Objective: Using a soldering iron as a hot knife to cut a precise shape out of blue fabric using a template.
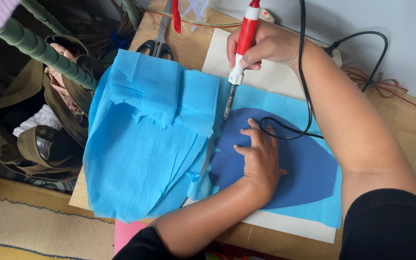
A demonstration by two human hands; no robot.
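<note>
My right hand [266,45] grips a red and white soldering iron [242,41] like a pen, its metal tip [228,107] touching the edge of a dark blue petal-shaped template [309,168]. My left hand [258,154] lies flat on that template with fingers spread, pressing it onto light blue fabric sheets [145,144]. The sheets rest on a cream board [275,77] on a wooden table [188,45]. The iron's black cord [306,96] loops over my right forearm and across the template.
Scissors [159,41] lie at the table's far edge beside a red strip [176,14]. A power strip [266,14] and red wires [386,86] sit at the back right. Green poles [44,50] and olive bags [39,139] crowd the left. A pink sheet [126,236] pokes out below.
</note>
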